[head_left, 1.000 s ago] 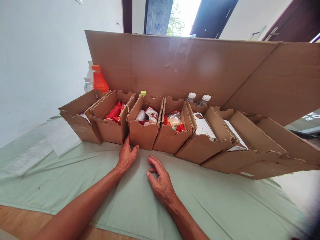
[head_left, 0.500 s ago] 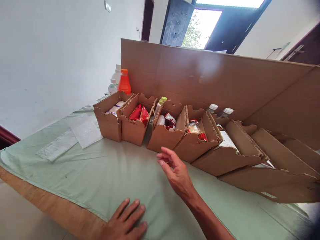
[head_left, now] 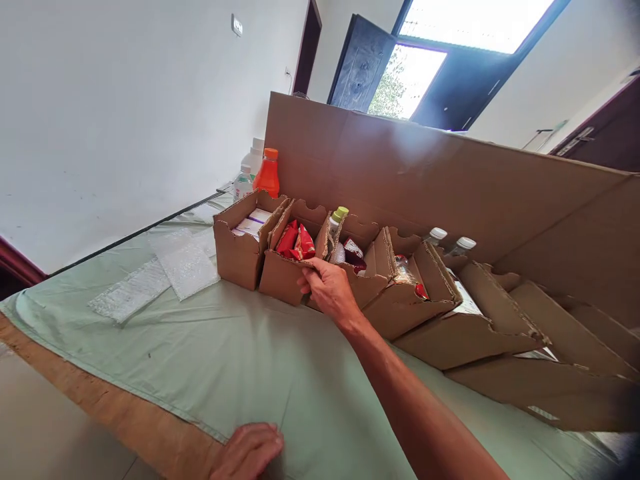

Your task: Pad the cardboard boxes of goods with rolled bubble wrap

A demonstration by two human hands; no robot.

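My right hand (head_left: 327,285) pinches the front rim of a cardboard box (head_left: 283,277), second from the left in the row. Red snack packets (head_left: 296,241) lie inside that box. To its left stands another cardboard box (head_left: 237,260) with white cartons (head_left: 254,223) in it. Just right of my hand is a box (head_left: 367,283) holding a dark red packet (head_left: 354,253) and something wrapped. My left hand (head_left: 247,452) rests on the green cloth (head_left: 190,373) near the table's front edge, fingers loosely bent, holding nothing.
Bubble wrap sheets (head_left: 187,263) lie on the left of the cloth. An orange bottle (head_left: 268,175) and clear bottles stand behind the boxes at left. A tall cardboard panel (head_left: 440,173) rises behind the row. More slanted boxes (head_left: 500,333) continue right.
My right hand has moved forward and left from above the cloth onto the second box's rim. My left hand's fingers, spread before, are drawn in. The view has shifted slightly.
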